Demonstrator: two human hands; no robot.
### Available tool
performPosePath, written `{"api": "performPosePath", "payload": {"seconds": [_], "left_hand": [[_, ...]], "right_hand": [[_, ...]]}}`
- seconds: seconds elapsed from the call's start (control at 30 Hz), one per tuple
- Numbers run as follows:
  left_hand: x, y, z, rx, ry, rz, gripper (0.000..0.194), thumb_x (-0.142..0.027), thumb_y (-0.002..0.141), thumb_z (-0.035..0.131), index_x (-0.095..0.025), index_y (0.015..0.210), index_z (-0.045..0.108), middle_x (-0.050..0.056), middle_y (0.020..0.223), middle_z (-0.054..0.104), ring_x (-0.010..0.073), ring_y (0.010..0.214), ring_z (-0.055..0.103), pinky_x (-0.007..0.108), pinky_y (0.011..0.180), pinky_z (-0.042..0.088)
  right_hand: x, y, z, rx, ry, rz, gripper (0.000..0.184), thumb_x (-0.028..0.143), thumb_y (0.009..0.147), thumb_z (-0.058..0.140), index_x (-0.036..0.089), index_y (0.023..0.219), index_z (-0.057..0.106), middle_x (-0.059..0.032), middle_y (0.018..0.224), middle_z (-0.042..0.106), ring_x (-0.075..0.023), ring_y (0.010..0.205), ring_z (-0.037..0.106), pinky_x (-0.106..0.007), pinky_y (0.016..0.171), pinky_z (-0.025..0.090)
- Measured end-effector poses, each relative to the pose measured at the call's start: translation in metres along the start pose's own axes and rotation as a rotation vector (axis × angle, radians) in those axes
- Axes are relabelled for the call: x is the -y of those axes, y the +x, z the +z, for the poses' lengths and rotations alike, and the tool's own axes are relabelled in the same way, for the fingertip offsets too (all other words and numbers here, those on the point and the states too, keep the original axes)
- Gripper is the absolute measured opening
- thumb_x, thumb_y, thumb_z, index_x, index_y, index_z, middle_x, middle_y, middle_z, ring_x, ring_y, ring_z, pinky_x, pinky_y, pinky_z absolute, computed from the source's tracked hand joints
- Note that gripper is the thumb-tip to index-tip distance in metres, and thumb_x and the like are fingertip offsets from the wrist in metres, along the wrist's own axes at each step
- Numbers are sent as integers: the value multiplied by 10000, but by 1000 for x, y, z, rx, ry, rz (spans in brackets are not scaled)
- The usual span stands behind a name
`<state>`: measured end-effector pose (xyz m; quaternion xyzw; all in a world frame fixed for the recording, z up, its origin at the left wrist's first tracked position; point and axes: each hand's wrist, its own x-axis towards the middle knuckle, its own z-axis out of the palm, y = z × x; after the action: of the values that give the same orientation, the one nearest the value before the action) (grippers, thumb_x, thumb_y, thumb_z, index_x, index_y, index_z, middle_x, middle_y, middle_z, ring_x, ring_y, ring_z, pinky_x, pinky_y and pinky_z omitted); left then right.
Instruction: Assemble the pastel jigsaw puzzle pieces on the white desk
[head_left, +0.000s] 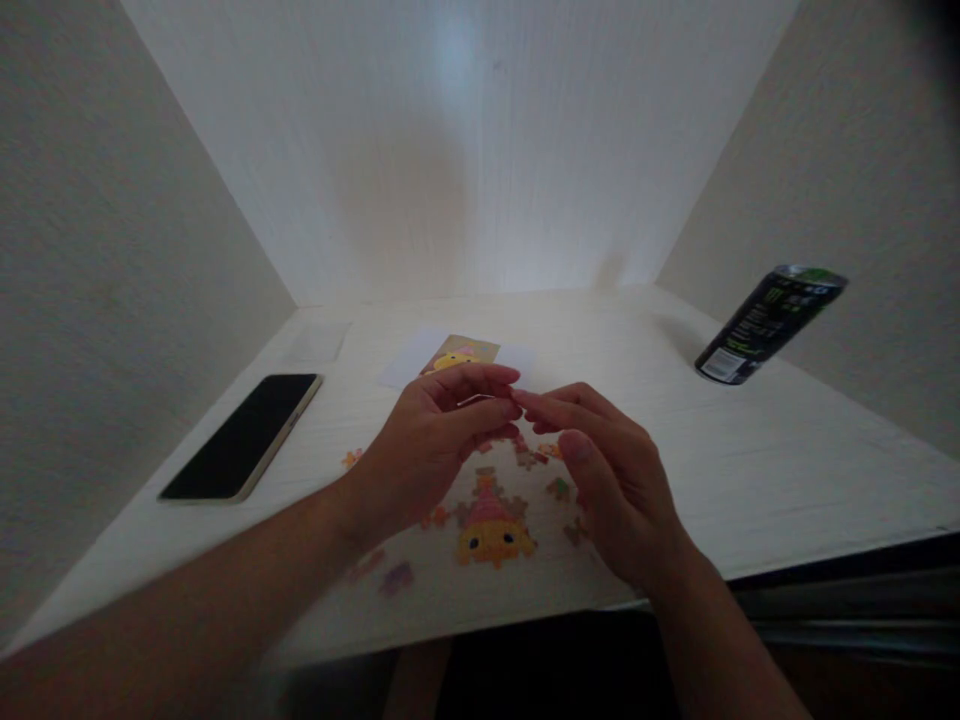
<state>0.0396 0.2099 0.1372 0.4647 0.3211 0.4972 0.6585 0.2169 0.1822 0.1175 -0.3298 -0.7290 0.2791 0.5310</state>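
My left hand (427,450) reaches over the middle of the table, its thumb and fingers brought together in a pinch. Whatever sits between those fingertips is too small or hidden to make out. My right hand (626,480) meets it from the other side, index fingertip touching the left fingertips, thumb held apart. Below and between both hands lies a partly joined jigsaw puzzle (491,530), showing a yellow face with dark eyes and a pink pointed top. Loose jigsaw pieces (559,488) are scattered around it, some partly covered by my hands.
A picture card (480,352) with a similar yellow figure lies on white paper behind my hands. At left rest a black-screened phone (244,435) and a clear plastic sheet (319,342). A dark drink can (769,325) stands at right. Walls enclose the table (810,460) at back and sides.
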Motion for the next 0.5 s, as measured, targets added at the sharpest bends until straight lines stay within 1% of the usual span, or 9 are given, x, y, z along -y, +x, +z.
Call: {"api": "performPosePath", "payload": {"seconds": [0.07, 0.13, 0.33, 0.5], "left_hand": [[1, 2, -3, -21, -83, -21, 260, -119, 754, 771, -129, 999, 684, 69, 943, 646, 129, 816, 616, 229, 748, 518], [2, 4, -7, -33, -106, -27, 278, -94, 745, 771, -119, 1007, 679, 66, 981, 633, 126, 847, 613, 230, 771, 532], [4, 11, -15, -36, -100, -65, 356, -72, 727, 777, -111, 1062, 664, 70, 1004, 618, 123, 852, 614, 225, 783, 532], [1, 12, -17, -39, -62, -95, 400, -64, 714, 775, -92, 1090, 642, 69, 962, 619, 141, 822, 623, 260, 794, 523]], "right_hand": [[-2, 0, 0, 34, -79, -17, 345, 297, 983, 476, 279, 1281, 650, -59, 1045, 614, -172, 947, 591, -346, 792, 478], [-4, -1, 0, 57, -142, -19, 357, 286, 978, 479, 271, 1296, 641, -70, 1064, 605, -178, 964, 585, -354, 806, 483], [-5, -1, -2, 125, -273, -4, 390, 283, 986, 445, 258, 1340, 608, -87, 1103, 581, -191, 1020, 564, -375, 877, 477], [-7, 0, -3, 182, -302, 22, 401, 275, 985, 447, 279, 1362, 584, -86, 1153, 575, -196, 1044, 555, -383, 900, 470]]}}
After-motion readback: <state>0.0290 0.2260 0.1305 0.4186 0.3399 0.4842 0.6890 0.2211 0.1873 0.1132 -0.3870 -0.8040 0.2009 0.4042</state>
